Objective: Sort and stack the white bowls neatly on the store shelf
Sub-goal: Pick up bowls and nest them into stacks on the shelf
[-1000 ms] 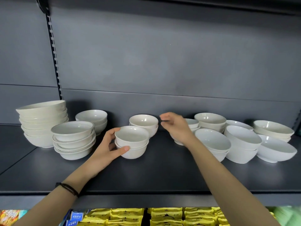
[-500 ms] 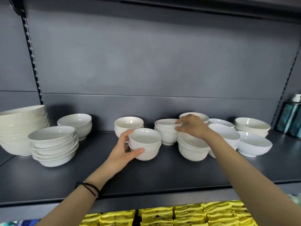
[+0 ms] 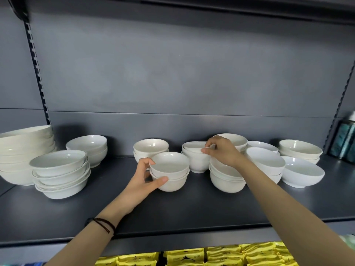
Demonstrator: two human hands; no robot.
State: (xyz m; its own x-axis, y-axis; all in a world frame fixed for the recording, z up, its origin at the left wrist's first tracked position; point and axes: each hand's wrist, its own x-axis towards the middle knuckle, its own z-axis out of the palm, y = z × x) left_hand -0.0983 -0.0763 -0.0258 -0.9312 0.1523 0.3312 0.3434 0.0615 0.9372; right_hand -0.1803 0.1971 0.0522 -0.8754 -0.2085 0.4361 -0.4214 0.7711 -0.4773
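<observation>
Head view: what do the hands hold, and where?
Left hand grips the front stack of two small white ceramic bowls by its left side. Right hand pinches the top white bowl of the stack behind by its rim.

Soft, even light falls from above; the bowls (image 3: 169, 170) cast faint shadows on the shelf (image 3: 192, 208). Edges bow with wide-angle distortion (corners slightly blurred).

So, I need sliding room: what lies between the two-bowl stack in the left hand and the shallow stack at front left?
Head view: only the left hand gripping the two-bowl stack, then bare shelf to the shallow stack.
</observation>
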